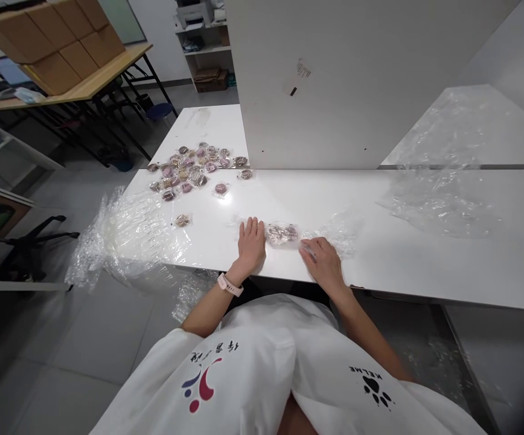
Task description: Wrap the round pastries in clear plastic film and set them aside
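Hands [252, 244] [320, 263] press filled clear bag [282, 234]

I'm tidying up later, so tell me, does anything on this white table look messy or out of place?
Yes. A clear plastic sheet hangs off the table's left edge toward the floor, and another crumpled sheet lies on the right. One wrapped snack sits apart from the pile of wrapped snacks. The left hand rests flat beside a clear bag of snacks.
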Available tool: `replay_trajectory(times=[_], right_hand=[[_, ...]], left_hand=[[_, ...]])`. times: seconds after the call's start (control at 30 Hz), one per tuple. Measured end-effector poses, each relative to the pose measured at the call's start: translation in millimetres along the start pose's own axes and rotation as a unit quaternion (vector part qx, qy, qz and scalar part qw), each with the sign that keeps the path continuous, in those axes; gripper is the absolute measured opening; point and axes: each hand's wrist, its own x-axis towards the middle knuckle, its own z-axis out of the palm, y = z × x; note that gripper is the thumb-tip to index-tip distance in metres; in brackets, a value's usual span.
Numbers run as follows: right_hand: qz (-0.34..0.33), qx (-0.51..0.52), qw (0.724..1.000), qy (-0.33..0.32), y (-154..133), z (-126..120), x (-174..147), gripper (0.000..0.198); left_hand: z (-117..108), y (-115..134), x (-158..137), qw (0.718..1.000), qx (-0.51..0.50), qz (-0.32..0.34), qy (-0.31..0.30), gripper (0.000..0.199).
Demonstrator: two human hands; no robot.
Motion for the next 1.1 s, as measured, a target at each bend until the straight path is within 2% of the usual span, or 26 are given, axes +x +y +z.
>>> replay_trajectory(times=[0.07, 0.1, 0.13, 0.17, 0.23, 0.27, 0.3, 0.33, 0.37, 0.4, 0.5, 0.6, 0.73, 0.83, 0.9, 0.97, 1.0, 1.07, 1.1], right_hand=[[0.047, 0.083, 0.995, 0.004, -5.9, 0.4, -3.8, 0.035], [0.085, 0.136, 0.987, 0.007, -9.9, -0.2, -5.6, 0.037], [0.134, 0.197, 0.971, 0.014, -14.0, -1.2, -7.0, 0.040], [0.188, 0.267, 0.945, 0.022, -18.0, -2.6, -7.8, 0.043], [0.279, 0.416, 0.864, 0.040, -23.9, -6.4, -6.2, 0.048], [0.308, 0.482, 0.819, 0.048, -25.1, -9.0, -3.6, 0.047], [0.325, 0.535, 0.778, 0.053, -24.9, -12.1, 0.0, 0.045], [0.336, 0.574, 0.745, 0.053, -23.2, -15.5, 4.4, 0.042], [0.345, 0.600, 0.720, 0.045, -20.4, -19.0, 9.1, 0.041], [0.356, 0.616, 0.702, 0.029, -16.8, -22.5, 13.7, 0.041], [0.388, 0.634, 0.669, -0.018, -6.1, -29.4, 24.0, 0.041], [0.392, 0.630, 0.667, -0.064, -0.6, -30.5, 27.2, 0.038], [0.355, 0.617, 0.670, -0.209, 1.6, -27.9, 27.2, 0.032], [0.325, 0.624, 0.677, -0.214, 0.7, -24.8, 28.6, 0.036], [0.305, 0.626, 0.689, -0.200, -2.1, -24.1, 30.4, 0.049], [0.278, 0.609, 0.719, -0.186, -7.4, -27.2, 31.7, 0.058], [0.258, 0.589, 0.745, -0.177, -11.2, -30.7, 31.9, 0.055], [0.189, 0.519, 0.814, -0.181, -21.4, -41.8, 30.7, 0.035], [0.134, 0.470, 0.848, -0.203, -27.6, -48.8, 29.3, 0.026]], left_hand=[[-2.0, 8.7, 12.3, 0.988, -0.141, -0.064, 0.025, 0.041], [-4.5, 16.5, 15.6, 0.966, -0.238, -0.096, 0.030, 0.038], [-7.5, 26.1, 16.6, 0.930, -0.345, -0.123, 0.029, 0.036], [-10.4, 36.9, 15.3, 0.881, -0.450, -0.142, 0.019, 0.034], [-15.0, 59.7, 7.3, 0.770, -0.618, -0.158, -0.022, 0.034], [-16.3, 70.2, 1.6, 0.723, -0.670, -0.160, -0.049, 0.037], [-17.0, 79.2, -4.2, 0.690, -0.701, -0.162, -0.076, 0.039], [-17.3, 86.3, -9.7, 0.671, -0.716, -0.163, -0.102, 0.040], [-17.3, 91.3, -14.3, 0.663, -0.720, -0.165, -0.123, 0.041], [-17.5, 94.2, -17.8, 0.665, -0.714, -0.167, -0.138, 0.042], [-20.6, 93.4, -21.1, 0.703, -0.673, -0.163, -0.162, 0.043], [-27.3, 87.5, -19.8, 0.739, -0.630, -0.142, -0.193, 0.039], [-33.9, 80.9, -20.3, 0.759, -0.588, -0.119, -0.255, 0.035], [-34.8, 76.1, -22.5, 0.762, -0.562, -0.123, -0.299, 0.039], [-33.7, 72.3, -24.4, 0.758, -0.555, -0.129, -0.318, 0.046], [-30.8, 68.0, -26.3, 0.756, -0.553, -0.141, -0.319, 0.051], [-28.6, 65.6, -26.9, 0.757, -0.551, -0.153, -0.315, 0.051], [-22.6, 60.6, -26.6, 0.750, -0.557, -0.195, -0.299, 0.049], [-19.2, 58.1, -25.5, 0.736, -0.570, -0.224, -0.289, 0.047]])
